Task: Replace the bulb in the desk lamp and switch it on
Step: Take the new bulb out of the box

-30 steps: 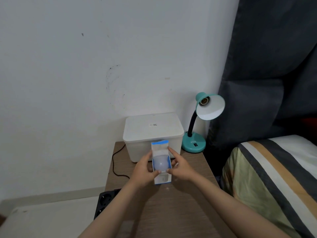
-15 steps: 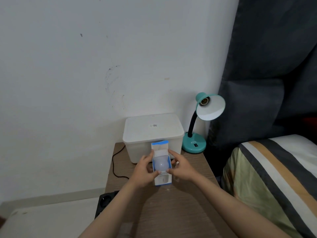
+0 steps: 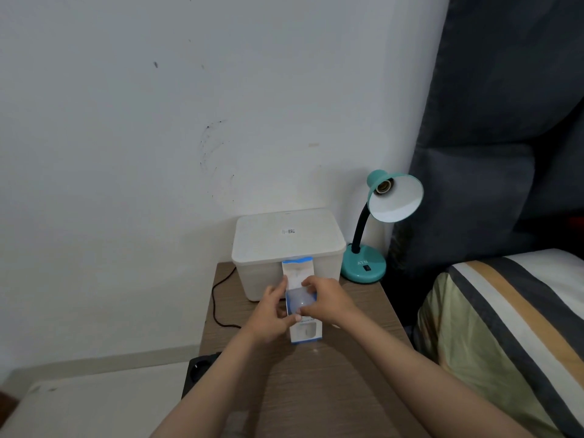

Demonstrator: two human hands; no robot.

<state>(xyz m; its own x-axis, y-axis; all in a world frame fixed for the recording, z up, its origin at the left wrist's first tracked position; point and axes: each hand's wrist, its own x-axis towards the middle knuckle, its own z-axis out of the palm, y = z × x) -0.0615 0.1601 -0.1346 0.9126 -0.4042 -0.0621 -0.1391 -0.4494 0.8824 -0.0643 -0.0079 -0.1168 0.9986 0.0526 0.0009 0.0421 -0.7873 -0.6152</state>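
Bedding point(image 3: 512, 317) with stripes fills the right side, beside a wooden table point(image 3: 316, 384). At the table's far edge sits a white lidded box point(image 3: 287, 245), with a teal desk lamp point(image 3: 379, 229) to its right, socket bare. Near the box, the left hand point(image 3: 271, 314) grips a bulb carton point(image 3: 303, 311) by its side, flap raised. The right hand point(image 3: 328, 300) curls its fingers around the bulb point(image 3: 300, 300) in the carton's mouth.

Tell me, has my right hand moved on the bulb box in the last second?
Yes. The right hand has slid from the box's right edge across the exposed bulb, toward the left hand; the storage bin behind stayed put.
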